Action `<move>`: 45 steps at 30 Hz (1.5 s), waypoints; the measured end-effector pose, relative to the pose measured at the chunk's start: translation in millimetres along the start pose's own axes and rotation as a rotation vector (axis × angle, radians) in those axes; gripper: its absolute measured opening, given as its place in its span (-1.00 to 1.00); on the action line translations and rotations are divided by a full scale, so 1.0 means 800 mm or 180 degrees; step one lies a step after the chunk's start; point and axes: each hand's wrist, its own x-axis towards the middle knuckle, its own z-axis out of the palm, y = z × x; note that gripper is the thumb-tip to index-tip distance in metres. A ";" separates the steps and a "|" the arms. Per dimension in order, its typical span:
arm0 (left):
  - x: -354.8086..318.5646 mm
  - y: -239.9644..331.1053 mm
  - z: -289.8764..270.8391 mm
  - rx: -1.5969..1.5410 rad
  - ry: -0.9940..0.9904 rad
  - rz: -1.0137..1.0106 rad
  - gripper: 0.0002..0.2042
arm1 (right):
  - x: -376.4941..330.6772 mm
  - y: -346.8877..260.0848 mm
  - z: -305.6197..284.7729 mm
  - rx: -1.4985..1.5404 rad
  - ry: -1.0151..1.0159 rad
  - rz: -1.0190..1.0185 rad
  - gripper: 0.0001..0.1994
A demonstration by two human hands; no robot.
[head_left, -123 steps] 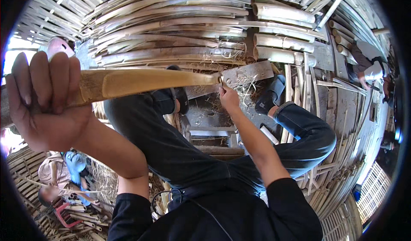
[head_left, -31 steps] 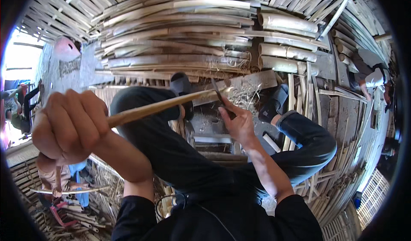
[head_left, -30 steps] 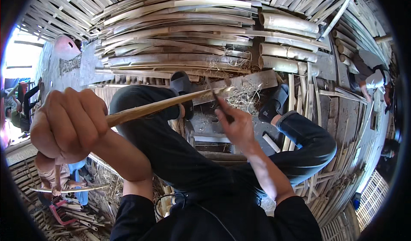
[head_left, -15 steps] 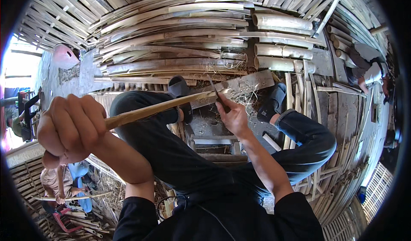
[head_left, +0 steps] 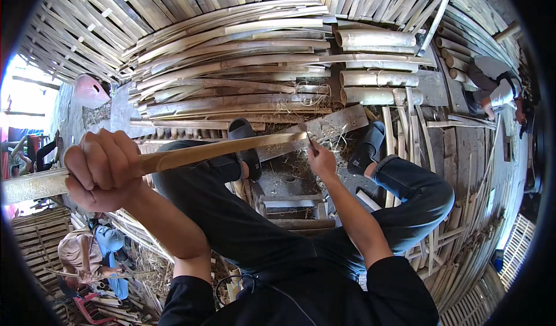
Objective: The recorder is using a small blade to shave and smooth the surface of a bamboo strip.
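Note:
My left hand [head_left: 104,169] is raised at the left, its fingers wrapped round a long split bamboo strip [head_left: 226,148]. The strip slants across my left knee, its far end near my right hand; a wide pale length also sticks out left of my fist. In my closed right hand [head_left: 322,162] is a knife [head_left: 313,144] with a thin dark blade, close to the strip's far tip. Whether the blade touches the strip I cannot tell. Below the tip, between my sandalled feet, lies a wooden plank [head_left: 350,118] with pale shavings on and around it.
Long split bamboo lengths [head_left: 231,65] are stacked in front, with thicker bamboo pieces [head_left: 379,39] to their right. A low wooden frame [head_left: 292,201] stands between my legs. Loose strips lie beside my right foot. One person [head_left: 87,250] works at lower left, another [head_left: 492,85] at far right.
My left fist has turned and shifted slightly right and up, and more of the strip shows left of it. My right hand with the knife has moved slightly right and down.

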 end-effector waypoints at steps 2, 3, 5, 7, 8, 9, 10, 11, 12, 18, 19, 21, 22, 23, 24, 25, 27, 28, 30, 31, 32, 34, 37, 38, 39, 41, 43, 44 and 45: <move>0.004 -0.005 0.001 -0.0117 -0.0037 -0.0011 -0.58 | 0.003 -0.034 -0.010 -0.0023 0.0086 -0.0337 -0.73; 0.006 -0.007 0.000 -0.0187 -0.0087 -0.0015 -0.58 | 0.005 -0.041 -0.010 -0.0013 0.0157 -0.0709 -0.71; 0.013 -0.015 0.005 -0.0267 -0.0252 -0.0047 -0.59 | 0.019 0.004 0.013 -0.0226 0.0174 -0.0398 -0.69; 0.017 -0.018 0.008 -0.0295 -0.0447 -0.0060 -0.60 | 0.036 0.044 0.040 -0.0393 0.0195 -0.0128 -0.67; 0.018 -0.021 0.012 -0.0219 -0.0394 -0.0053 -0.60 | 0.040 0.060 0.048 -0.0261 0.0190 -0.0046 -0.68; 0.019 -0.023 0.015 -0.0134 -0.0332 -0.0034 -0.61 | 0.048 0.070 0.049 -0.0133 0.0177 0.0020 -0.69; 0.018 -0.019 0.013 -0.0167 -0.0318 -0.0048 -0.60 | 0.053 0.075 0.046 -0.0362 -0.0025 0.0218 -0.69; 0.016 -0.019 0.016 -0.0154 -0.0307 -0.0043 -0.60 | 0.069 0.082 0.034 -0.0366 -0.0037 0.0205 -0.69; 0.016 -0.019 0.018 -0.0327 -0.0373 -0.0070 -0.60 | 0.085 0.088 0.020 -0.0490 -0.0548 0.0464 -0.70; 0.019 -0.021 0.017 -0.0378 -0.0310 -0.0101 -0.58 | 0.105 0.088 0.018 -0.0993 -0.0884 0.0292 -0.64; 0.017 -0.019 0.014 -0.0359 -0.0300 -0.0092 -0.58 | 0.098 0.090 0.025 -0.0998 -0.0894 0.0271 -0.64; 0.015 -0.016 0.009 -0.0176 -0.0133 -0.0037 -0.55 | 0.082 0.095 0.044 -0.0539 -0.0583 0.0568 -0.64; 0.013 -0.015 0.007 -0.0119 -0.0071 -0.0022 -0.57 | 0.077 0.107 0.048 -0.0340 -0.0459 0.0382 -0.64; 0.013 -0.014 0.005 -0.0138 -0.0067 -0.0024 -0.57 | 0.073 0.121 0.049 -0.0351 -0.0452 0.0397 -0.64; 0.014 -0.014 0.005 -0.0147 0.0109 -0.0073 -0.60 | 0.071 0.128 0.048 -0.0385 -0.0659 0.0510 -0.64; 0.016 -0.016 0.006 -0.0167 0.0280 -0.0124 -0.63 | 0.067 0.137 0.047 -0.0419 -0.0857 0.0631 -0.64; 0.019 -0.019 0.016 -0.0037 0.0676 -0.0231 -0.66 | 0.043 0.130 0.049 -0.0347 -0.0516 0.0569 -0.62; 0.021 -0.021 0.016 0.0630 0.1443 0.0019 -0.66 | 0.028 0.098 0.046 0.0091 -0.0210 0.0645 -0.61; 0.019 -0.026 0.007 0.1355 0.2277 0.0308 -0.66 | 0.002 0.043 0.021 0.0568 0.0085 0.0731 -0.57; 0.020 -0.029 0.008 0.1331 0.2283 0.0293 -0.66 | -0.003 0.020 0.010 0.0552 0.0097 0.0750 -0.57; 0.024 -0.032 0.012 0.1557 0.2580 0.0343 -0.67 | -0.008 -0.001 0.000 0.0750 0.0096 0.0526 -0.58; 0.025 -0.034 0.016 0.1736 0.2839 0.0405 -0.67 | -0.030 -0.041 -0.013 0.0938 0.0068 0.0314 -0.59; 0.028 -0.034 0.031 0.1722 0.2694 0.0397 -0.68 | -0.060 -0.091 -0.023 0.1126 0.0284 -0.0394 -0.61; 0.027 -0.032 0.034 0.1738 0.2710 0.0393 -0.68 | -0.070 -0.102 -0.024 0.1114 0.0223 -0.0427 -0.61; 0.026 -0.030 0.035 0.1543 0.2520 0.0352 -0.69 | -0.076 -0.106 -0.023 0.1097 0.0174 -0.0446 -0.61; 0.021 -0.029 0.039 0.1362 0.2338 0.0306 -0.69 | -0.066 -0.091 -0.011 0.0688 0.0207 -0.0435 -0.60; 0.024 -0.033 0.048 0.1412 0.2438 0.0320 -0.70 | -0.028 -0.046 0.002 0.0157 -0.0176 0.0418 -0.61; 0.024 -0.037 0.051 0.1386 0.2400 0.0318 -0.70 | -0.019 -0.018 0.010 0.0175 -0.0136 0.0432 -0.61; 0.021 -0.038 0.054 0.1249 0.2171 0.0258 -0.70 | -0.012 -0.009 0.008 0.0135 -0.0049 0.0337 -0.63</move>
